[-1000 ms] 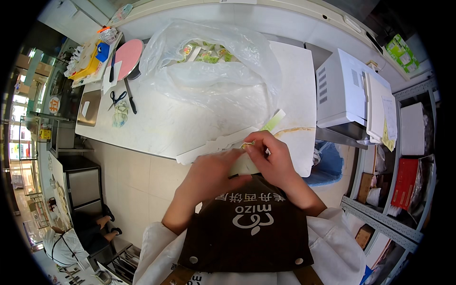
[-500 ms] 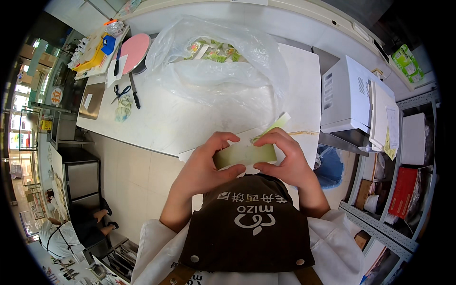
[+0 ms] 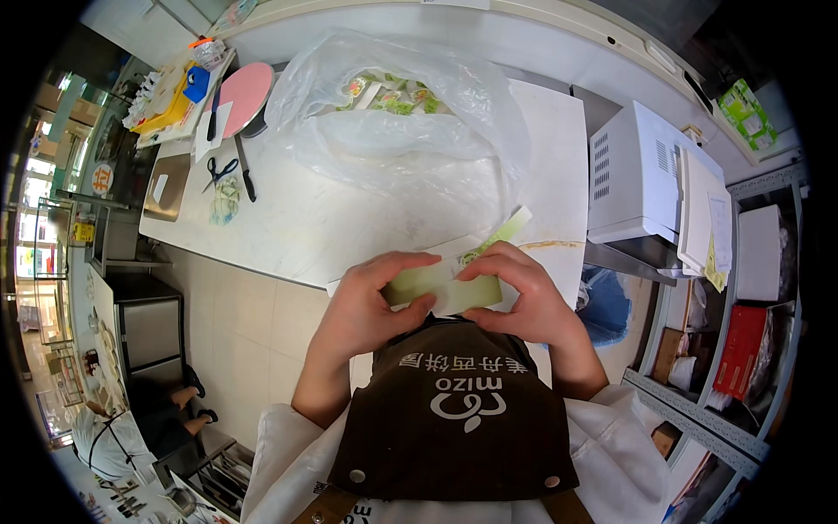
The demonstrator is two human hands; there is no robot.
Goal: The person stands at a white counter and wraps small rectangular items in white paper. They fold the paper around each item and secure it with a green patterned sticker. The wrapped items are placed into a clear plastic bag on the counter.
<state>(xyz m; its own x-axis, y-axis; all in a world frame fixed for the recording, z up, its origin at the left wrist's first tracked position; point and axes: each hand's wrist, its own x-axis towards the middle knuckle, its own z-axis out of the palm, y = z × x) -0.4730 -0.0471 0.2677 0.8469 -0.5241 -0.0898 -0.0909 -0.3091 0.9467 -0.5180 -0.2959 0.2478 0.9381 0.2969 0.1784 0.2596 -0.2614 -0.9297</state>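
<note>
Close to my apron, both hands hold a pale green paper band (image 3: 447, 297), one at each end. My left hand (image 3: 358, 301) has its thumb and fingers closed on the left end. On the right end, the thumb and index finger of my right hand (image 3: 528, 293) pinch the band. Just beyond my hands lie white and green paper strips (image 3: 508, 231) on the white table (image 3: 297, 244). A large clear plastic bag (image 3: 401, 148) sits further back, with several small green-and-white packages (image 3: 397, 94) inside.
At the table's left are scissors (image 3: 222, 173), a black-handled knife (image 3: 248, 179), crumpled clear film (image 3: 225, 201) and a pink round turntable (image 3: 244, 96). To the right stand a white box-shaped appliance (image 3: 635, 179), a blue-lined bin (image 3: 606, 306) and shelves. Another person (image 3: 113, 441) is at far lower left.
My left hand has shifted slightly down and its thumb has drawn back left along the band. The band is tilted a little differently, with a paler stretch showing at its middle.
</note>
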